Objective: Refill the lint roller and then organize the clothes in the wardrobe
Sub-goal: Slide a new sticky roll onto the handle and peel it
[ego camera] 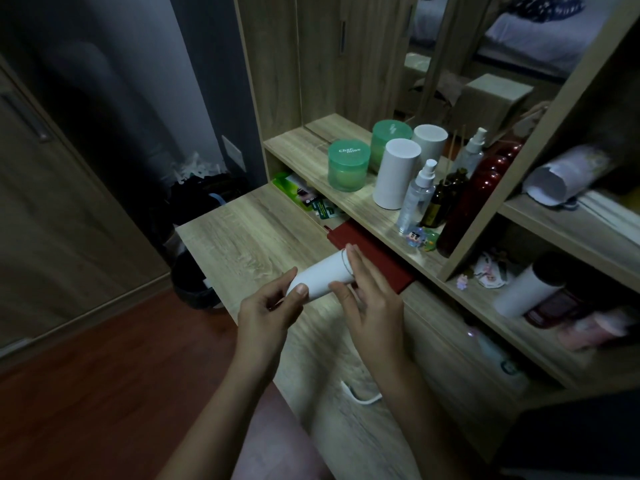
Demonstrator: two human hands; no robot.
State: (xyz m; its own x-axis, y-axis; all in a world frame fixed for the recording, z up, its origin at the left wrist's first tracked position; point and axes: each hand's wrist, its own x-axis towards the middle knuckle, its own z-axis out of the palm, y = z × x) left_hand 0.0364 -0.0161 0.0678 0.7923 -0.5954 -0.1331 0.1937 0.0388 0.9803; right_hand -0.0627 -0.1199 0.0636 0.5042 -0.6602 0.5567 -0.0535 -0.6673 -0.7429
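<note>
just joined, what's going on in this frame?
A person is holding a white roll in both hands above a wooden desk; it looks like the lint roller refill. The left hand grips the near end. The right hand lays its straight fingers across the far end, thumb against the side. A white curved piece, possibly the roller handle, lies on the desk nearer the person. No clothes are being handled yet.
</note>
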